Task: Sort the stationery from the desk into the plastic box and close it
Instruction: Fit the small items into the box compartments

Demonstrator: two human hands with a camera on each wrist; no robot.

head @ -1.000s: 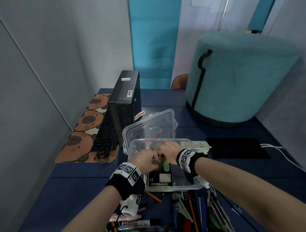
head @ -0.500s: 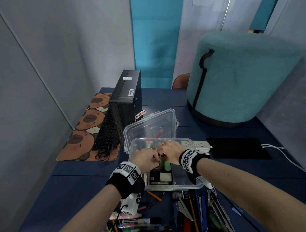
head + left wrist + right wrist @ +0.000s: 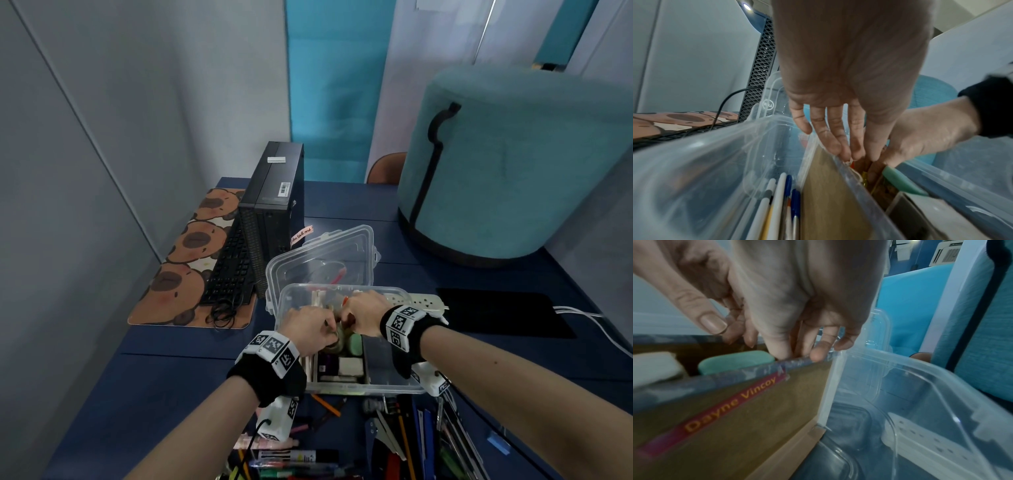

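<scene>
**A:** ok so where's everything at? Clear plastic box [image 3: 346, 385] sits on the blue counter [image 3: 178, 377] right in front of the person, its lid [image 3: 320, 257] off and propped tilted behind it, against the black PC tower [image 3: 274, 202].

**B:** yep, and both hands are down in the middle of the box. Left hand [image 3: 310, 329] has its fingers [image 3: 835, 142] pretty much straight, tips resting on the edge of a divider inside. Not gripping anything that I can see.

**A:** right hand [image 3: 363, 313]?

**B:** fingers [image 3: 818, 353] curled down onto the top edge of a brown card [image 3: 740, 418] standing in the box, thumb on the near side. Looks like a pinch on that edge, though it's a bit blurry.

**A:** what's already in there?

**B:** a mint green eraser [image 3: 735, 361] just beside the right hand, a white block [image 3: 350, 366], and some pens [image 3: 786, 203] in the left compartment. Loads more pens and markers [image 3: 342, 459] are piled on the counter at the near edge. White power strip [image 3: 423, 301] is behind the box.
</scene>
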